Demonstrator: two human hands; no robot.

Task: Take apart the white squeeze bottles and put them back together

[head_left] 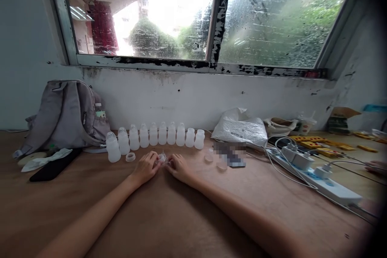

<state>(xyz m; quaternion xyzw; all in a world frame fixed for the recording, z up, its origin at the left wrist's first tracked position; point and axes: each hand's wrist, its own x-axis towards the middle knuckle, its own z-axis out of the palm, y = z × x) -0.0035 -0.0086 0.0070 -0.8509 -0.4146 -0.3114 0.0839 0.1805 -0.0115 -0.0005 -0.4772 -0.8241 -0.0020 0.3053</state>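
Note:
My left hand (pixel 147 166) and my right hand (pixel 180 168) meet low over the table, fingers curled. Between them is a small clear piece with a thin raised tip (pixel 162 157), which looks like a baby bottle teat; the fingers partly hide it. Behind stands a curved row of frosted baby bottles (pixel 144 136), several with clear domed tops. Two bottles at its right end, one of them the outermost bottle (pixel 199 139), have open necks. A clear bottle ring (pixel 130 157) lies left of my left hand. Two translucent round pieces, a farther one (pixel 208 156) and a nearer one (pixel 222 165), lie right of my right hand.
A grey backpack (pixel 65 117) and a black flat case (pixel 54 167) are at left. At right are a phone (pixel 236 161), a silvery bag (pixel 242 127), and a power strip (pixel 320 179) with trailing cables. Another person's hand (pixel 376 167) shows at the far right edge.

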